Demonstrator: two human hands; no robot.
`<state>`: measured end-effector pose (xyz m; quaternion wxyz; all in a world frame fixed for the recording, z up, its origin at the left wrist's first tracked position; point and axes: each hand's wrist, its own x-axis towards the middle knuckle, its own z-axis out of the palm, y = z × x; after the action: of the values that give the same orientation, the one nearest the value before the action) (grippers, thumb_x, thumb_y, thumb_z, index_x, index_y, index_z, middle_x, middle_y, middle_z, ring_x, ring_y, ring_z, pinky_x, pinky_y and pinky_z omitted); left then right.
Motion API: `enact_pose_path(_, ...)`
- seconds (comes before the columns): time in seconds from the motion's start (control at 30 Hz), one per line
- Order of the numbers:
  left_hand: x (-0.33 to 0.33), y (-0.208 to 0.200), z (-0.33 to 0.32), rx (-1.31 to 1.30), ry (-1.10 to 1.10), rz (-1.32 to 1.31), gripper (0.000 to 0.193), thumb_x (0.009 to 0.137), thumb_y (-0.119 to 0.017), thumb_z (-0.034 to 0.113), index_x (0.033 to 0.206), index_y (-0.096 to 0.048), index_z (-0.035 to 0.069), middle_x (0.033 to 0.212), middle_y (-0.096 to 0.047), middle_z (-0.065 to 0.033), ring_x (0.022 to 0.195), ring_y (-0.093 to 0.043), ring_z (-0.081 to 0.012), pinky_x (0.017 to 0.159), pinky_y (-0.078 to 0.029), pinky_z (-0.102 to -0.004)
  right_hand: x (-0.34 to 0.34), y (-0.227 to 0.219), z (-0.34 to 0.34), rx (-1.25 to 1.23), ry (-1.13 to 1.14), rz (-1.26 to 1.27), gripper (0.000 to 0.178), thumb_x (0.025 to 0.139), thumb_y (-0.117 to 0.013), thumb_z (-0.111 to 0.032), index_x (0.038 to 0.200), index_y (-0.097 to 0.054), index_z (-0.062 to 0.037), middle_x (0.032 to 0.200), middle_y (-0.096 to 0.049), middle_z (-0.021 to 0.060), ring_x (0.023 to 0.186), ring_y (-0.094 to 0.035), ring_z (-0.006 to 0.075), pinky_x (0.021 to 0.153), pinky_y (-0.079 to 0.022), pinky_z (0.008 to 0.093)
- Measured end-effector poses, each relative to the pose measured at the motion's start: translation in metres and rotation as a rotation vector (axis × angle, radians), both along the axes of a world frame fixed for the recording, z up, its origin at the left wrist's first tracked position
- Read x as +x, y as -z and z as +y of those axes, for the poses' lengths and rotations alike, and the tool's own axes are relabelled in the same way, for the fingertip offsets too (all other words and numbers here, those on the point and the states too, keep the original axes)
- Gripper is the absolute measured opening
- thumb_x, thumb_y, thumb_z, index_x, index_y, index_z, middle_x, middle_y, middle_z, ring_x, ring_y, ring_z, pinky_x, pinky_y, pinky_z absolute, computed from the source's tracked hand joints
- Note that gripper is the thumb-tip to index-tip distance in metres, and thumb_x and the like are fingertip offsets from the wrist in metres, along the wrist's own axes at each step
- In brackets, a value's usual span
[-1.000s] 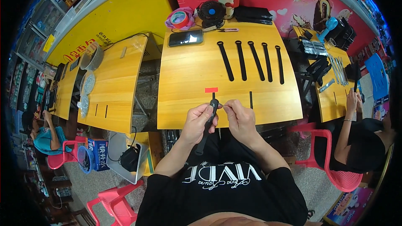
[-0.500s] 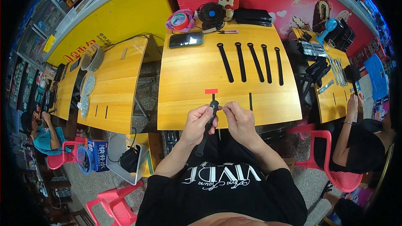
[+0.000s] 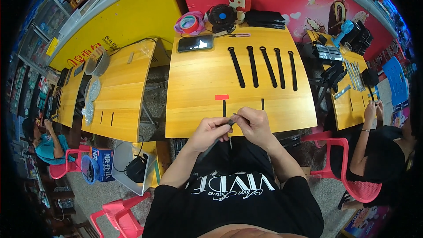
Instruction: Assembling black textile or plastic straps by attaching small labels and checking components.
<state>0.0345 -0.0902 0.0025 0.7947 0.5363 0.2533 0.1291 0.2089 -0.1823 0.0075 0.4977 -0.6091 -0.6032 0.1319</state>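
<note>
Near the front edge of the wooden table (image 3: pixel 189 83), both my hands are close together on a black strap (image 3: pixel 230 122), much of it hidden behind my fingers. My left hand (image 3: pixel 207 132) is closed around the strap, thumb on top. The fingertips of my right hand (image 3: pixel 252 124) pinch its end. Farther out, several black straps (image 3: pixel 252 68), each with a looped head, lie side by side. Just beyond my hands, a red rectangle (image 3: pixel 221 97) sits on the tabletop above a dark stripe (image 3: pixel 224 107); another dark stripe (image 3: pixel 263 104) is to its right.
At the table's far side are a phone (image 3: pixel 195 43), a roll of tape (image 3: pixel 189 24), a small black fan (image 3: pixel 221 15), a spotted tumbler (image 3: pixel 237 2) and black pouches (image 3: pixel 265 19). People work at tables left and right. A grey bin (image 3: pixel 147 180) stands at floor level, left.
The strap has been turned from hanging upright to lying mostly hidden between my hands. My left hand has shifted slightly, and its fingers now meet my right fingertips.
</note>
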Motion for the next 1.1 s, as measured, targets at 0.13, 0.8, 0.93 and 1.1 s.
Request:
enact_pose_path(0.13, 0.005, 0.012, 0.003, -0.057, -0.083, -0.167, 0.021, 0.099, -0.058, 0.012, 0.111, -0.068, -0.002, 0.092, -0.067, -0.0034, 0.073, -0.059, -0.009, 0.066, -0.048, -0.0231, -0.005, -0.003, 0.002, 0.142, -0.03, -0.1, 0.012, 0.083, -0.073, -0.008, 0.082, -0.062, -0.0029, 0.07, -0.059, 0.0134, 0.058, -0.062, 0.0302, 0.05, -0.045, 0.0341)
enact_pose_path(0.8, 0.007, 0.003, -0.003, -0.152, -0.137, -0.19, 0.037, 0.107, -0.042, 0.023, 0.136, -0.052, 0.001, 0.082, -0.061, -0.0052, 0.063, -0.057, -0.0104, 0.058, -0.048, -0.0211, -0.015, -0.008, -0.002, 0.043, 0.14, -0.245, 0.016, 0.082, -0.06, 0.003, 0.097, -0.064, -0.0016, 0.079, -0.058, 0.0152, 0.069, -0.063, 0.0325, 0.057, -0.049, 0.0408)
enact_pose_path(0.93, 0.007, 0.004, -0.003, -0.145, -0.125, -0.182, 0.038, 0.107, -0.042, 0.022, 0.139, -0.05, 0.002, 0.081, -0.061, -0.0055, 0.062, -0.057, -0.0105, 0.059, -0.048, -0.0215, -0.013, -0.007, -0.001, 0.083, 0.139, -0.281, 0.018, 0.078, -0.06, 0.004, 0.095, -0.064, -0.0013, 0.075, -0.057, 0.014, 0.068, -0.062, 0.0315, 0.056, -0.048, 0.0401)
enact_pose_path(1.1, 0.007, 0.004, -0.003, -0.148, -0.121, -0.179, 0.037, 0.107, -0.042, 0.021, 0.138, -0.051, 0.001, 0.081, -0.06, -0.0057, 0.061, -0.056, -0.0106, 0.059, -0.049, -0.0218, -0.013, -0.007, -0.002, 0.076, 0.137, -0.268, 0.003, 0.087, -0.062, 0.001, 0.09, -0.063, 0.0003, 0.074, -0.059, 0.0151, 0.069, -0.063, 0.0326, 0.056, -0.047, 0.0395)
